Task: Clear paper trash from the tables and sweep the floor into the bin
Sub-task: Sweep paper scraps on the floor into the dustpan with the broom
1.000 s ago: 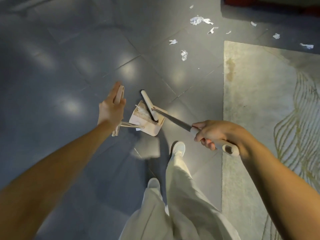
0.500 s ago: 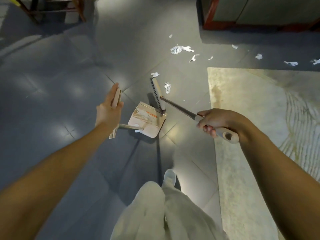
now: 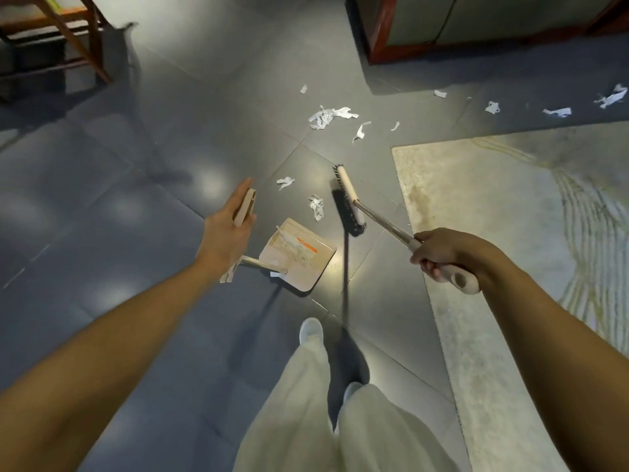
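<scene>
A long-handled dustpan point(image 3: 299, 255) is held by the left hand point(image 3: 228, 233). The beige top of its handle is pinched between the thumb and the outstretched fingers, so the grip is narrow and closed on the handle. The pan lies near the middle of the grey tiled floor point(image 3: 136, 199), and a few pale bits and an orange mark can be seen inside it.

A broom point(image 3: 350, 206) is held by the right hand point(image 3: 442, 250), whose fingers are curled tightly round the pale end of the shaft. The broom head is set just beyond and to the right of the pan, with its dark bristles turned to the left. Whether the bristles touch the floor cannot be told.

Two paper scraps point(image 3: 316, 206) lie just left of the broom head, on the far side of the pan. More are scattered farther off, and others along the far right beside a pale patterned rug point(image 3: 510, 233).

A wooden chair point(image 3: 68, 39) is seen at the far left and a red-framed cabinet point(image 3: 442, 22) at the far right. Pale trousers point(image 3: 306, 403) and a white shoe point(image 3: 311, 330) fill the near edge.
</scene>
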A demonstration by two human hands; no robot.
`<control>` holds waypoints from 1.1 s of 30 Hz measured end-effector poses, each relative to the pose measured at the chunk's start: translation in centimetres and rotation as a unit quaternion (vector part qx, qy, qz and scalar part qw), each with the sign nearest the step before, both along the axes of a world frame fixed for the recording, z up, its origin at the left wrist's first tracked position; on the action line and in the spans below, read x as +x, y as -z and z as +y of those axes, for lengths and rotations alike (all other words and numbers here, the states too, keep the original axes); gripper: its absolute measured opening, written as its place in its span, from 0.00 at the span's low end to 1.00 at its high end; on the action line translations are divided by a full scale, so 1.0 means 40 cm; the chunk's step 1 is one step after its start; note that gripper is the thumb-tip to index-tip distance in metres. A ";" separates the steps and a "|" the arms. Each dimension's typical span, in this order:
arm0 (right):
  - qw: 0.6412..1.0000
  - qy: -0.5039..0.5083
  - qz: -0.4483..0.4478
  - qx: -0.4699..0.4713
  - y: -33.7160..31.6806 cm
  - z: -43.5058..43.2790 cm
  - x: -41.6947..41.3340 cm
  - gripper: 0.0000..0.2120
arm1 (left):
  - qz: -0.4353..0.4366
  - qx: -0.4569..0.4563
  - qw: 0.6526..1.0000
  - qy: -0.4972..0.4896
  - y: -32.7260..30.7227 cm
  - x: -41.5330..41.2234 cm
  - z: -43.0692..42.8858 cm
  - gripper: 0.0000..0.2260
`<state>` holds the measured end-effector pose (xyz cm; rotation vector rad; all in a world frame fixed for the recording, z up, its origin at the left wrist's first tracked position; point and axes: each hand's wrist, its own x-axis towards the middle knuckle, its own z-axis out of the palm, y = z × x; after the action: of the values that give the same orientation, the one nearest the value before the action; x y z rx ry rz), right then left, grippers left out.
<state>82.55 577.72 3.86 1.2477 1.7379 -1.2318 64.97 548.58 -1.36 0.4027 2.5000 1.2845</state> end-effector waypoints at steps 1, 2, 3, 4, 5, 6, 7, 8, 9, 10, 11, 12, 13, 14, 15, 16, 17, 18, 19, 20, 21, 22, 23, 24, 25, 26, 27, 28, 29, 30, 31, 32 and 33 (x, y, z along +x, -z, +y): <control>1.000 -0.010 -0.006 0.008 0.014 0.006 -0.016 0.10 | -0.008 -0.002 1.000 0.008 0.001 -0.031 0.014 0.24; 1.000 -0.022 -0.012 0.015 0.029 0.011 -0.032 0.10 | -0.013 -0.007 1.000 0.013 0.002 -0.061 0.028 0.24; 0.999 -0.029 -0.017 0.021 0.043 0.015 -0.046 0.10 | -0.015 -0.014 1.000 0.016 0.004 -0.088 0.039 0.24; 0.999 -0.030 -0.019 0.020 0.056 0.019 -0.061 0.10 | -0.016 -0.021 0.999 0.019 0.006 -0.112 0.048 0.24; 1.000 -0.021 -0.018 0.010 0.068 0.023 -0.079 0.09 | -0.018 -0.024 0.999 0.022 0.009 -0.134 0.056 0.24; 1.000 0.000 -0.015 -0.008 0.078 0.028 -0.100 0.08 | -0.021 -0.024 0.999 0.022 0.011 -0.155 0.062 0.24; 0.999 0.033 -0.012 -0.030 0.088 0.033 -0.126 0.06 | -0.022 -0.020 0.999 0.019 0.015 -0.175 0.069 0.24; 0.996 0.069 -0.011 -0.055 0.095 0.038 -0.155 0.04 | -0.022 -0.016 1.000 0.012 0.019 -0.194 0.074 0.25; 0.991 0.101 -0.013 -0.082 0.100 0.040 -0.186 0.03 | -0.020 -0.012 1.000 0.004 0.020 -0.213 0.079 0.25; 0.986 0.126 -0.016 -0.107 0.104 0.041 -0.218 0.02 | -0.018 -0.012 1.000 -0.001 0.022 -0.230 0.083 0.25; 0.981 0.143 -0.021 -0.127 0.105 0.041 -0.248 0.03 | -0.017 -0.015 1.000 -0.005 0.023 -0.245 0.087 0.25; 0.977 0.154 -0.023 -0.143 0.104 0.040 -0.277 0.03 | -0.018 -0.018 1.000 -0.007 0.025 -0.259 0.089 0.25; 0.975 0.160 -0.025 -0.155 0.101 0.039 -0.303 0.03 | -0.017 -0.022 1.000 -0.009 0.027 -0.273 0.093 0.25; 0.973 0.158 -0.028 -0.165 0.097 0.037 -0.326 0.02 | -0.014 -0.029 0.999 -0.012 0.029 -0.285 0.096 0.25; 0.974 0.149 -0.031 -0.170 0.092 0.038 -0.343 0.01 | -0.010 -0.033 0.999 -0.018 0.032 -0.298 0.102 0.25; 0.975 0.137 -0.035 -0.173 0.085 0.040 -0.356 0.01 | -0.008 -0.033 0.999 -0.026 0.034 -0.309 0.108 0.25; 0.976 0.123 -0.040 -0.176 0.079 0.044 -0.365 0.01 | -0.010 -0.028 0.999 -0.036 0.034 -0.317 0.117 0.25; 0.977 0.107 -0.043 -0.179 0.073 0.049 -0.370 0.03 | -0.012 -0.024 0.999 -0.043 0.033 -0.323 0.127 0.25; 0.978 0.089 -0.051 -0.184 0.066 0.056 -0.371 0.04 | -0.013 -0.021 0.999 -0.047 0.033 -0.328 0.138 0.25; 0.976 0.078 -0.067 -0.191 0.057 0.063 -0.369 0.05 | -0.012 -0.021 0.999 -0.048 0.032 -0.331 0.149 0.25; 0.975 0.066 -0.086 -0.196 0.048 0.072 -0.362 0.07 | -0.010 -0.023 0.998 -0.050 0.031 -0.333 0.160 0.25; 0.975 0.045 -0.097 -0.193 0.040 0.084 -0.356 0.10 | -0.007 -0.025 0.998 -0.051 0.029 -0.336 0.169 0.24; 0.978 0.019 -0.097 -0.184 0.034 0.098 -0.348 0.13 | -0.005 -0.029 0.998 -0.050 0.028 -0.339 0.177 0.24; 0.980 -0.002 -0.091 -0.175 0.024 0.112 -0.341 0.16 | -0.005 -0.035 0.998 -0.049 0.027 -0.341 0.181 0.24; 0.982 -0.013 -0.085 -0.168 0.014 0.125 -0.335 0.18 | -0.005 -0.042 0.998 -0.049 0.027 -0.341 0.181 0.25; 0.983 -0.013 -0.076 -0.166 0.001 0.137 -0.333 0.18 | -0.004 -0.048 0.998 -0.051 0.027 -0.340 0.178 0.25; 0.984 -0.011 -0.067 -0.164 -0.010 0.148 -0.332 0.19 | -0.004 -0.051 0.997 -0.056 0.028 -0.338 0.173 0.25; 0.986 -0.013 -0.058 -0.159 -0.023 0.158 -0.335 0.19 | -0.006 -0.052 0.996 -0.065 0.027 -0.335 0.166 0.26; 0.987 -0.018 -0.050 -0.151 -0.037 0.168 -0.342 0.19 | -0.007 -0.052 0.996 -0.074 0.026 -0.334 0.160 0.26; 0.989 -0.025 -0.042 -0.142 -0.050 0.177 -0.352 0.19 | -0.009 -0.051 0.995 -0.081 0.024 -0.334 0.154 0.26; 0.990 -0.033 -0.032 -0.132 -0.062 0.186 -0.367 0.19 | -0.011 -0.052 0.995 -0.088 0.020 -0.334 0.148 0.27; 0.991 -0.038 -0.020 -0.123 -0.073 0.196 -0.388 0.18 | -0.010 -0.052 0.994 -0.094 0.016 -0.339 0.142 0.27; 0.993 -0.040 -0.011 -0.112 -0.080 0.205 -0.411 0.18 | -0.008 -0.053 0.994 -0.099 0.014 -0.345 0.136 0.27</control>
<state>66.09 585.91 7.06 1.0461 1.5688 -1.3209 51.15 554.03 -1.91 0.1227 2.6330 1.2116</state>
